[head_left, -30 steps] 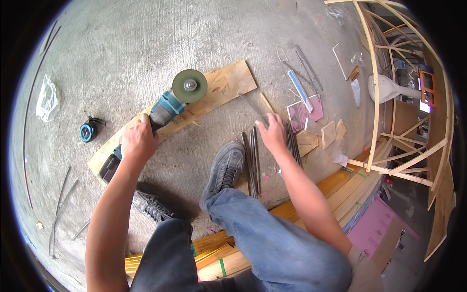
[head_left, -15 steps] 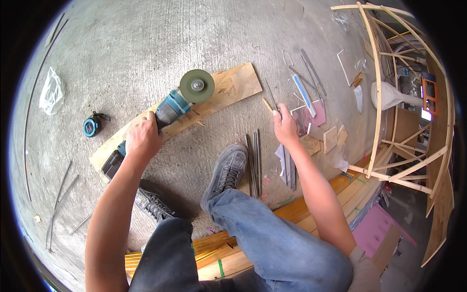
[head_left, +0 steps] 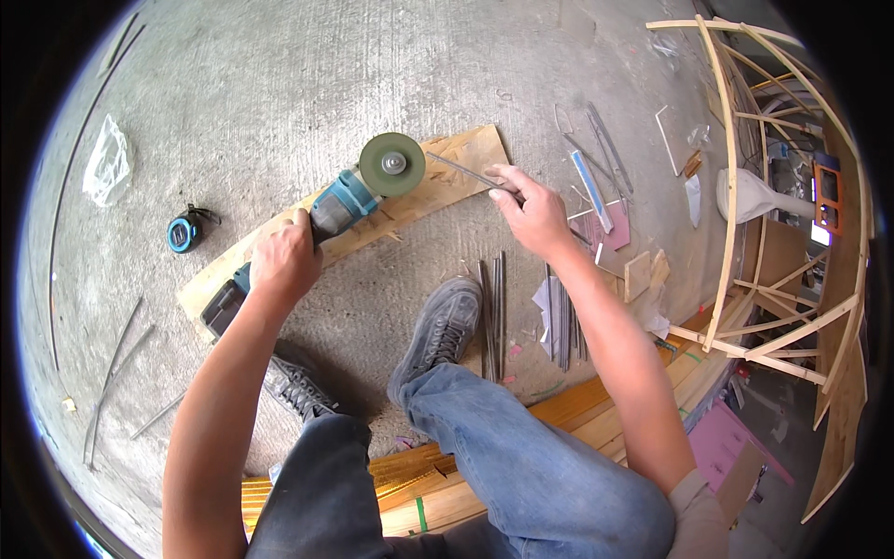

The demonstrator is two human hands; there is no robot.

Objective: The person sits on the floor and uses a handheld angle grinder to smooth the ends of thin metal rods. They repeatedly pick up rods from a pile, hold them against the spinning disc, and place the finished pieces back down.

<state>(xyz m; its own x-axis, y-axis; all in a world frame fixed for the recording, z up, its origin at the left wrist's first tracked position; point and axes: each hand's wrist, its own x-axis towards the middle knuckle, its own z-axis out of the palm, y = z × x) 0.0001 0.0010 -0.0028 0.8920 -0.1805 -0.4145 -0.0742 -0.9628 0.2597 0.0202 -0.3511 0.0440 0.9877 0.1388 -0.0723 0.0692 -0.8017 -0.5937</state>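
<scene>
In the head view, my left hand [head_left: 284, 256] is wrapped around the body of a teal angle grinder [head_left: 343, 207] over a wooden board [head_left: 470, 156]. My right hand [head_left: 538, 212] pinches a thin metal rod [head_left: 458, 169] between thumb and fingers; its tip ends at the green disc [head_left: 376, 170], touching or not I cannot tell. This rod shows no visible cut. Dark rods [head_left: 502, 312] and grey rods [head_left: 564, 326] lie near my shoe [head_left: 445, 326], worked or unworked I cannot tell.

Blue-black tape measure [head_left: 184, 233], crumpled clear bag [head_left: 109, 162], gray concrete floor [head_left: 279, 102]
</scene>
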